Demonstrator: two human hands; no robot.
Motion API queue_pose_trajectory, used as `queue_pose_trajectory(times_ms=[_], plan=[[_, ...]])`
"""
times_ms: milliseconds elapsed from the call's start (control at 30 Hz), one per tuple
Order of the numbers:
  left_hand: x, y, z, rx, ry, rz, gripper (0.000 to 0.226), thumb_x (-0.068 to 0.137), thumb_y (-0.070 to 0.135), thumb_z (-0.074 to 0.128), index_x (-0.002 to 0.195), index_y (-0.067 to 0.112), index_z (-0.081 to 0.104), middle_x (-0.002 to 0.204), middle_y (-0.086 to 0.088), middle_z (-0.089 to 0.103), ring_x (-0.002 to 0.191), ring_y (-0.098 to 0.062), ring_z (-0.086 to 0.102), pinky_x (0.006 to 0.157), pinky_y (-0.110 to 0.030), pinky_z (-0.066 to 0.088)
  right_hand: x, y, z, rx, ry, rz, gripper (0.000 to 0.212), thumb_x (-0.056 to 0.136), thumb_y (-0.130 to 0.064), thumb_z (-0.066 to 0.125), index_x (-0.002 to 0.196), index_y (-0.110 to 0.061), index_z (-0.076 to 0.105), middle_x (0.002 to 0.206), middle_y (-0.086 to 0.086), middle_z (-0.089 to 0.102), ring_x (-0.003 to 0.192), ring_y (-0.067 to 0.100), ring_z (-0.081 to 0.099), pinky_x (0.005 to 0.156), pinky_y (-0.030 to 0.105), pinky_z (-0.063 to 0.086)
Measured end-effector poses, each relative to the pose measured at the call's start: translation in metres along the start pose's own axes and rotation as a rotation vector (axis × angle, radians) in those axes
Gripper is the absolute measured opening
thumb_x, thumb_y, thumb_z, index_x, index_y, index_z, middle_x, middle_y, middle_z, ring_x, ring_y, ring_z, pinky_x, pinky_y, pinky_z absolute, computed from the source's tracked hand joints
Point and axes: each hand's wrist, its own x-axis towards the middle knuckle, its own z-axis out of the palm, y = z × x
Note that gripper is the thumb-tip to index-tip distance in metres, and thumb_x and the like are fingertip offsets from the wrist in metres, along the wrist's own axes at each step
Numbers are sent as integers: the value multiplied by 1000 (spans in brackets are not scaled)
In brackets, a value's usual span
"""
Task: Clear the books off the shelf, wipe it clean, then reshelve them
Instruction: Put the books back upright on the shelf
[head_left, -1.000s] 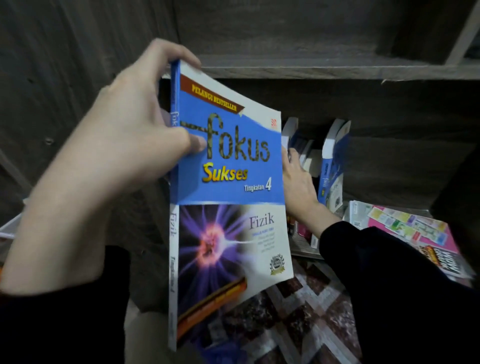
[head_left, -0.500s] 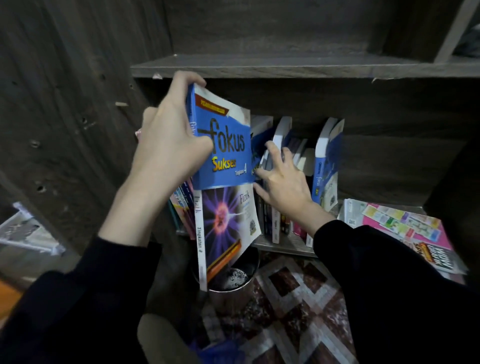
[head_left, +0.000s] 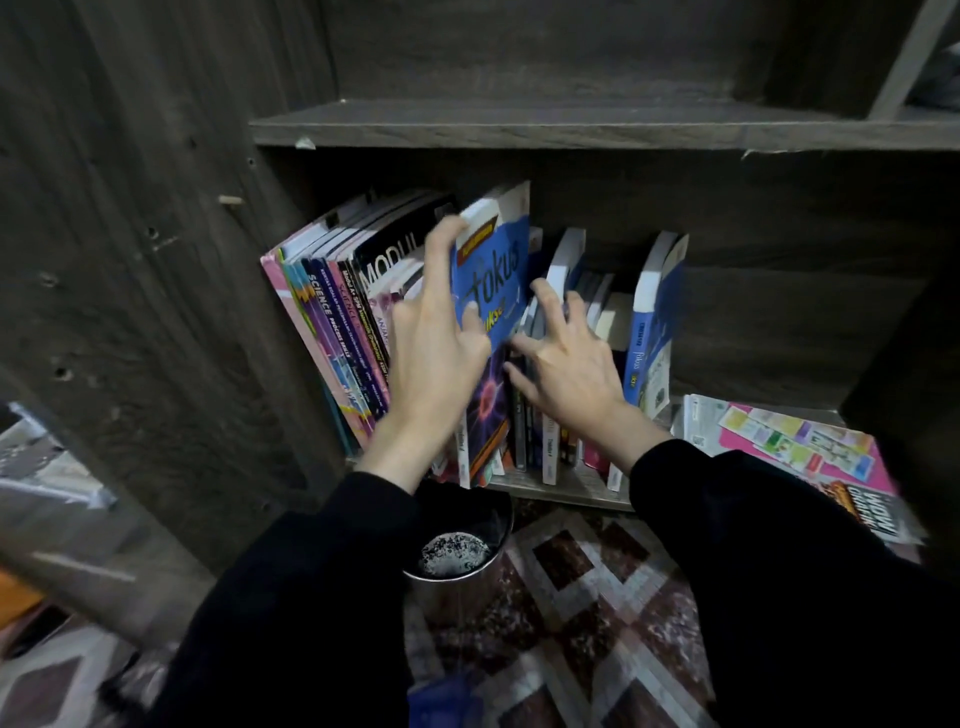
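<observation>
— Where was the blue book?

— The blue book (head_left: 493, 270) stood almost upright on the shelf (head_left: 563, 492), in the middle of the row, with its lower end near the front edge. The left hand (head_left: 431, 358) gripped it: the fingers curled over its top corner and the thumb pressed on the cover.

— And the other hand?

— The right hand (head_left: 571, 374) was open. Its spread fingers pressed against the thin books (head_left: 550, 457) just right of the blue one.

— What else did this compartment hold?

— At the left end, a row of books (head_left: 332, 322) leaned against the side wall. Toward the right, a blue and white book (head_left: 647, 332) stood tilted. At the right end, magazines (head_left: 789, 441) lay flat and hung over the front edge.

— Was there any other container?

— Yes, a metal cup (head_left: 457, 597) stood on the patterned floor (head_left: 597, 597), just below the front edge of the shelf. Inside it was something dark with pale specks; I could not tell what.
</observation>
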Motion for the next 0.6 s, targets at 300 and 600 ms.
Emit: queue_pose_trajectory(times_ms=[300,600], plan=[[-47,-40,64,77,-7,-191,64,91,7,56,143,29,27,99,-16,67,73,-31,66,59,-42,56,2,-2,2,-13,-14,-31,24,80,-39,70,93,-19,69,141,9,19,116,46,46,48,37,52],[-110,-59,89,417,-31,-158,92,77,8,72,148,-5,15,155,-20,17,138,-34,20,112,-38,20,-4,0,6,114,-29,-65,65,84,-26,66,143,-24,38,156,18,11,133,48,31,58,38,57]])
